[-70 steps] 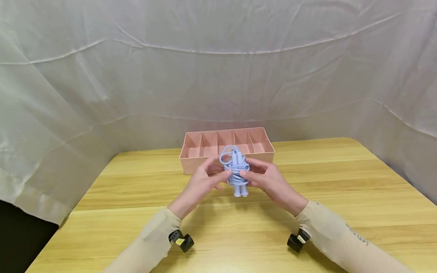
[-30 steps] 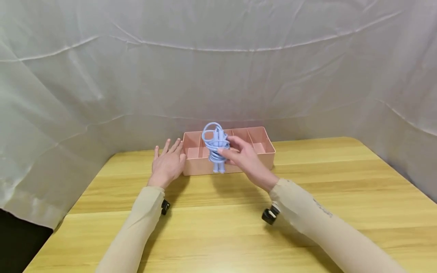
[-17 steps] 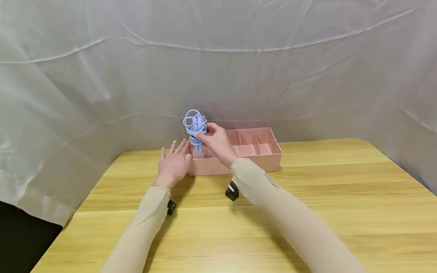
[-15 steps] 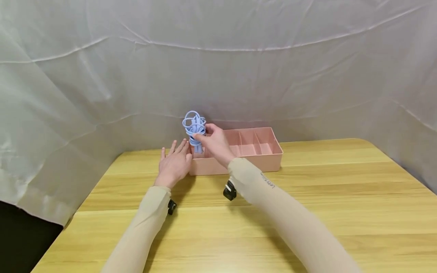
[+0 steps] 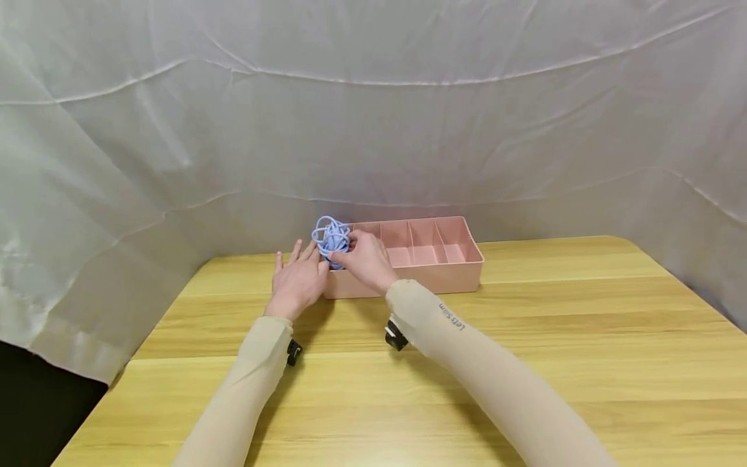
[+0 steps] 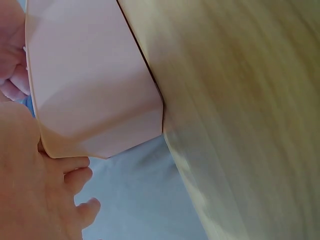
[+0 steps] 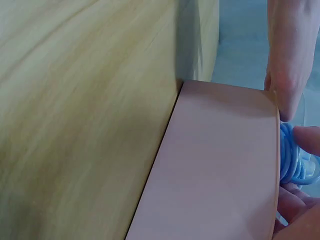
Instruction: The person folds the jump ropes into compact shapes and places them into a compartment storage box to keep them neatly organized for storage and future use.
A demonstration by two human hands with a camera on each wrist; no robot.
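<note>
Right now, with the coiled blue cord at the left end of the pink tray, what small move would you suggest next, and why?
Probably ease the right hand open. It grips the blue cord, which already sits low in the leftmost compartment of the pink tray, with loops above the rim. The left hand rests flat against the tray's end, steadying it.

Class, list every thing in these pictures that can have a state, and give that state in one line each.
blue cord bundle: coiled, lowered into the organiser's leftmost compartment, top sticking out.
pink organiser box: open-topped, on the table, other compartments in view empty.
right hand: grips the cord bundle.
left hand: fingers straight, resting against the box's left end.
</note>
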